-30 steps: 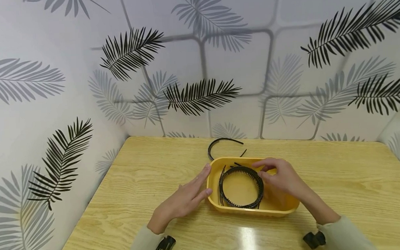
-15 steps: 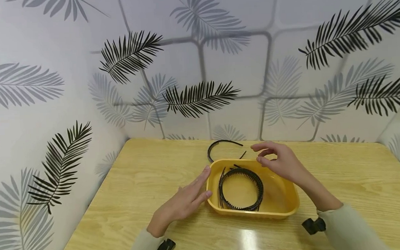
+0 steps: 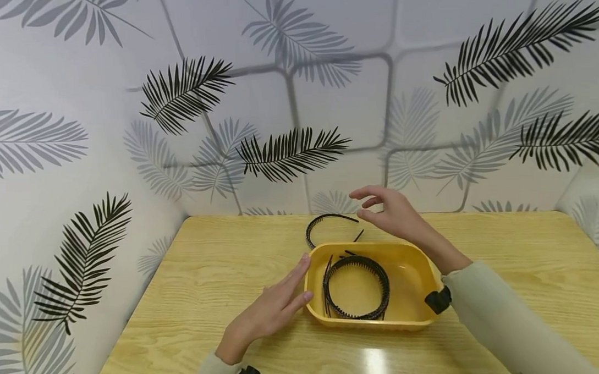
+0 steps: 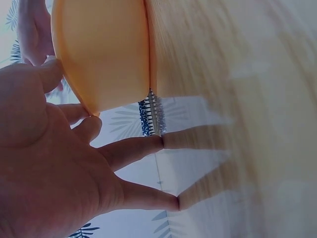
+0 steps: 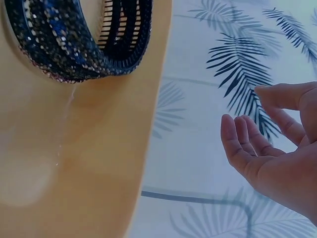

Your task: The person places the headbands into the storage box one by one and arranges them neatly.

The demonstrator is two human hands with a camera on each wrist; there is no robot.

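Several black toothed headbands [image 3: 384, 287] lie nested in a ring in the left half of a yellow plastic basin [image 3: 412, 285]; the right wrist view shows glittery outer faces on these headbands [image 5: 59, 44]. Behind the basin, another black headband [image 3: 309, 230] rests on the table, partly hidden by the rim. My left hand [image 3: 266, 316] touches the basin's left end with outstretched fingers; in the left wrist view two fingertips meet the tabletop. Above the back rim hovers my right hand [image 3: 392, 214], fingers loosely bent and holding nothing, close to the loose headband.
A wood-grain table [image 3: 223, 266] runs back to a wall [image 3: 257, 111] printed with leaves. Another patterned wall stands along the left side. Dark wrist cameras are strapped over both pale sleeves [image 3: 486, 296].
My right hand has let go of the headbands in the basin, risen out, and moved back and left toward the loose headband. The left hand has stayed at the basin's end.
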